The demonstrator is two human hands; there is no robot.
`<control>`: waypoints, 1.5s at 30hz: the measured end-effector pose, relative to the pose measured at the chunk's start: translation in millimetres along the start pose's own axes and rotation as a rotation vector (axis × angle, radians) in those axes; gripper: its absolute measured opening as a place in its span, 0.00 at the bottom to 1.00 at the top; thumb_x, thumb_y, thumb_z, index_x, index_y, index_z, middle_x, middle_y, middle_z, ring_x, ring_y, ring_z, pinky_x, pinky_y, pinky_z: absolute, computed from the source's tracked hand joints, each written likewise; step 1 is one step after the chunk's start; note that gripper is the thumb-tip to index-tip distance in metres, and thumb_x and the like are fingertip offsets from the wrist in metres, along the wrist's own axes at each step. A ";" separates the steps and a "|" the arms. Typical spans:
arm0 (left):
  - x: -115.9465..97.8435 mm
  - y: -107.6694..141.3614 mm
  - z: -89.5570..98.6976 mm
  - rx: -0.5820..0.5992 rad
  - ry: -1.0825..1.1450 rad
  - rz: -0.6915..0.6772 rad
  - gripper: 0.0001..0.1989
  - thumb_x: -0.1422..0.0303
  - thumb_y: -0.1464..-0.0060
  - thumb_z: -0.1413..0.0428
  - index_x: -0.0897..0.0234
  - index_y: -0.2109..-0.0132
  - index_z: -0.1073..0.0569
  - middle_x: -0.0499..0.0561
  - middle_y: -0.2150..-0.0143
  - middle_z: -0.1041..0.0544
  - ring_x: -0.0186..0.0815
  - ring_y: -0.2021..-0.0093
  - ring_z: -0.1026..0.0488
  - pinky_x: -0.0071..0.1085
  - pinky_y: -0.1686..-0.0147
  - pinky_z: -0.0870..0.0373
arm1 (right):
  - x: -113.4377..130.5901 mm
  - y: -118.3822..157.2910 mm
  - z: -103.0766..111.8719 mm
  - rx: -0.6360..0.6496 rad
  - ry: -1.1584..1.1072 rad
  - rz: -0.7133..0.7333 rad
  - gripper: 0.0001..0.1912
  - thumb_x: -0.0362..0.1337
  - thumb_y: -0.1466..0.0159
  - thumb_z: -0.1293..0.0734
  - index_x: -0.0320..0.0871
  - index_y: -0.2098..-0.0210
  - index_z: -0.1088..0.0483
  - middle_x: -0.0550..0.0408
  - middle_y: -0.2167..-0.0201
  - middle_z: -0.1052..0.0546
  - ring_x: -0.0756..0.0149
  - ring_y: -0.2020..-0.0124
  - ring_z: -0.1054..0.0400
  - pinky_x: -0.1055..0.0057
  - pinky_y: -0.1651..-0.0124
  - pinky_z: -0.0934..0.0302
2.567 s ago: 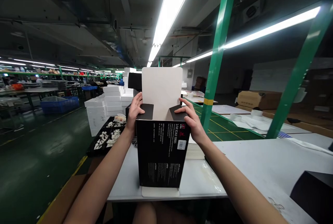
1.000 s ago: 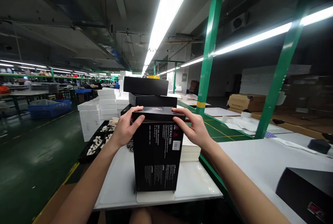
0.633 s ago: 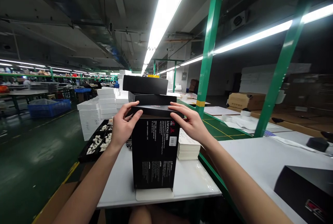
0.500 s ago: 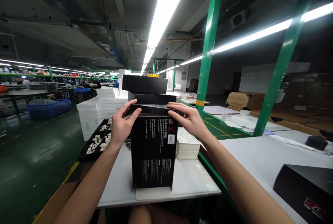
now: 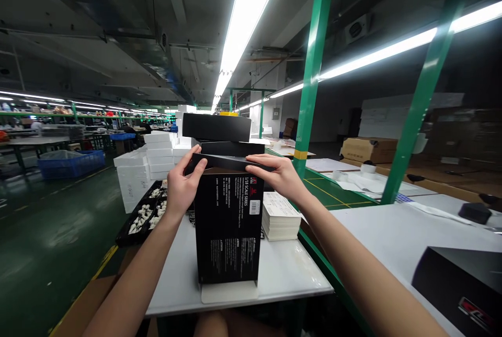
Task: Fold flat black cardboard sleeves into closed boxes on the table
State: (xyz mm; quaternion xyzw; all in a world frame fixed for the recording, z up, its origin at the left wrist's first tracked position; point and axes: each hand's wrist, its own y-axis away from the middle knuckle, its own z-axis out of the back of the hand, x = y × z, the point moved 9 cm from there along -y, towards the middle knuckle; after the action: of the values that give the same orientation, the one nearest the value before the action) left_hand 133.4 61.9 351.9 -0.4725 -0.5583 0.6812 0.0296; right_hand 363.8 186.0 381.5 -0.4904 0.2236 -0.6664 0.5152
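Note:
A tall black box (image 5: 229,222) printed with white text and a barcode label stands upright on the white table (image 5: 290,271). Its top flaps are raised, one of them standing up behind. At the top left corner, my left hand (image 5: 184,185) pinches the near flap between thumb and fingers. My right hand (image 5: 278,172) grips the same flap near its right end, thumb in front and fingers behind. A white piece (image 5: 229,293) lies under the box's near edge.
Right of the box is a stack of printed white sheets (image 5: 279,214). A black tray (image 5: 125,235) of small white parts sits at the left, with white boxes (image 5: 131,183) behind. Green posts (image 5: 314,60) rise at the right; another black box (image 5: 463,290) lies at lower right.
Both hands have moved slightly left along the top of the box. The near flap is tilted a little more, its left end higher.

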 end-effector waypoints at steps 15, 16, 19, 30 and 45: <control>11.4 32.0 -25.2 0.083 0.208 -0.164 0.15 0.60 0.31 0.44 0.50 0.41 0.23 0.50 0.28 0.26 0.40 0.25 0.35 0.44 0.22 0.46 | -24.2 58.4 -17.6 -0.281 -0.105 0.032 0.29 0.49 0.27 0.32 0.53 0.30 0.37 0.46 0.30 0.29 0.53 0.28 0.36 0.45 0.23 0.45; 12.4 33.3 -25.6 0.091 0.213 -0.173 0.14 0.60 0.30 0.45 0.50 0.41 0.23 0.49 0.28 0.27 0.40 0.25 0.35 0.44 0.22 0.47 | -22.4 61.3 -21.1 -0.322 -0.113 0.029 0.30 0.48 0.27 0.33 0.53 0.29 0.40 0.46 0.28 0.31 0.53 0.26 0.38 0.45 0.22 0.46; 14.9 34.2 -20.7 0.071 0.234 -0.179 0.14 0.61 0.29 0.47 0.51 0.42 0.24 0.50 0.28 0.27 0.40 0.25 0.35 0.44 0.22 0.47 | -14.0 63.7 -32.5 -0.357 -0.113 0.015 0.32 0.47 0.27 0.34 0.54 0.27 0.44 0.47 0.24 0.37 0.54 0.23 0.44 0.46 0.20 0.51; -4.3 38.2 -8.8 -0.026 0.299 -0.374 0.08 0.74 0.40 0.36 0.58 0.55 0.24 0.48 0.49 0.14 0.37 0.38 0.21 0.40 0.34 0.29 | -0.1 59.8 -25.6 -0.393 -0.165 0.088 0.11 0.44 0.29 0.30 0.51 0.50 0.33 0.44 0.29 0.30 0.51 0.26 0.39 0.39 0.24 0.49; 33.1 54.0 153.9 -0.769 0.495 -0.068 0.08 0.71 0.44 0.34 0.67 0.60 0.26 0.42 0.64 0.21 0.26 0.62 0.25 0.26 0.56 0.27 | -73.3 90.0 -38.3 0.582 -0.078 -0.429 0.44 0.71 0.34 0.39 0.48 0.32 0.29 0.43 0.30 0.27 0.44 0.31 0.32 0.40 0.27 0.40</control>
State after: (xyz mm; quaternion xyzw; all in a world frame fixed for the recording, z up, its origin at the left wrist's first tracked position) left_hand 37.3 -52.3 278.4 -0.5792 -0.7620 0.2896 0.0069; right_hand 371.1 211.2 262.1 -0.3839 -0.1031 -0.7759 0.4898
